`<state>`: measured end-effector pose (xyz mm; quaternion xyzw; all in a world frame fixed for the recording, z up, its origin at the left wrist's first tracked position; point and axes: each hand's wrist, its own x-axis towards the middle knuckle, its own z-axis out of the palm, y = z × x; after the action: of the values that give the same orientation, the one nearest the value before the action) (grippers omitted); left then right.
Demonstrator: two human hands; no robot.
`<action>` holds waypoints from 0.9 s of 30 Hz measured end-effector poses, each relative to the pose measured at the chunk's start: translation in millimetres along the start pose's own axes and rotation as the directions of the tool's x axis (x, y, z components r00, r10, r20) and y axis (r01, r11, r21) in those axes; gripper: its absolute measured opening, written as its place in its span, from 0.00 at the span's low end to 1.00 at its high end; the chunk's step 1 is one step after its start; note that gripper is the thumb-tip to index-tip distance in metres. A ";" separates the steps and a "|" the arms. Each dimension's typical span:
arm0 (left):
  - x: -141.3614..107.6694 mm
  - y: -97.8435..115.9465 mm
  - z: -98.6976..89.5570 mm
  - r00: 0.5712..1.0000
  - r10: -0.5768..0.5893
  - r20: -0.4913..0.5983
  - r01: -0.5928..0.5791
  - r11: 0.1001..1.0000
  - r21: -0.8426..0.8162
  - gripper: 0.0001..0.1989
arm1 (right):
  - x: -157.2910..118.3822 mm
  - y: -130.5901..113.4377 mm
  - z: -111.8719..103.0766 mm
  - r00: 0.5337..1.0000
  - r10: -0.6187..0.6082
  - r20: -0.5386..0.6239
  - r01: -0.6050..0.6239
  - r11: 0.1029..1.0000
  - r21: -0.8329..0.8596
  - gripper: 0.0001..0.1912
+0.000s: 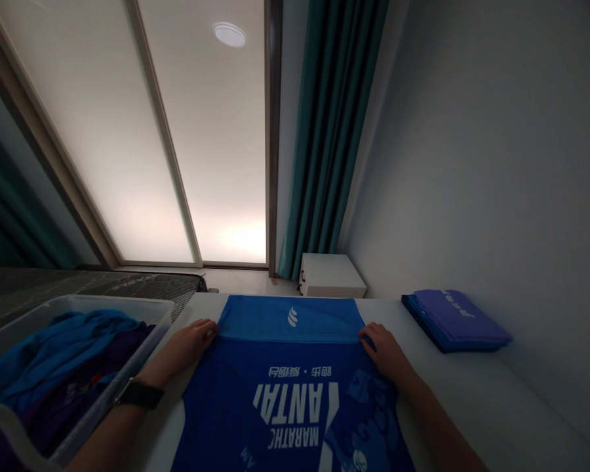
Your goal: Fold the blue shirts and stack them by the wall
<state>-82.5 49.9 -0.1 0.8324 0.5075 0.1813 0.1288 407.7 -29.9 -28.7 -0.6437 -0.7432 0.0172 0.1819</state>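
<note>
One shirt (295,357) lies at six o'clock in the head view, pinched between near-closed fingers: left hand (201,335) at its ten, right hand (382,347) at its two. Light, even tension should keep the band (255,320) flat.

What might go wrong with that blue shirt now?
The fold in the blue shirt might come out crooked if the left hand and right hand pull unevenly at its two edges. The folded stack sits close by on the right, so the right arm might bump it and mess it up.
</note>
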 end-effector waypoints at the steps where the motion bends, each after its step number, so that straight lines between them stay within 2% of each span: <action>1: -0.1 -1.1 0.6 1.000 -0.008 -0.006 0.008 1.000 -0.002 0.10 | 0.1 -0.7 -0.4 1.000 -0.001 0.002 0.001 1.000 -0.007 0.09; 7: -0.5 -0.5 0.2 0.999 -0.044 -0.004 0.044 0.999 -0.017 0.09 | -0.6 0.8 -0.7 1.000 0.000 -0.002 0.000 1.000 -0.006 0.09; 10: -0.3 2.2 0.2 1.000 -0.019 0.007 0.019 1.000 -0.002 0.09 | -0.9 1.9 0.1 1.000 -0.012 0.000 0.012 1.000 -0.017 0.09; 15: 0.7 2.9 1.9 0.998 0.055 0.021 -0.056 0.998 0.030 0.09 | 0.2 -0.3 0.6 0.998 -0.070 -0.009 0.068 0.990 -0.126 0.10; 19: 1.5 1.3 2.1 0.998 0.061 0.019 -0.061 0.998 0.003 0.12 | 1.0 -3.5 -1.1 0.997 -0.079 0.001 0.078 0.982 -0.174 0.11; 27: -0.2 -0.1 1.2 0.999 0.029 -0.015 -0.030 0.998 -0.046 0.12 | -1.4 -3.1 -4.8 0.999 -0.035 0.021 0.037 0.992 -0.119 0.10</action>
<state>-82.2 49.8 -1.2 0.8353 0.4917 0.2007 0.1419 406.3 -32.8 -23.8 -0.6398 -0.7560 -0.0245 0.1362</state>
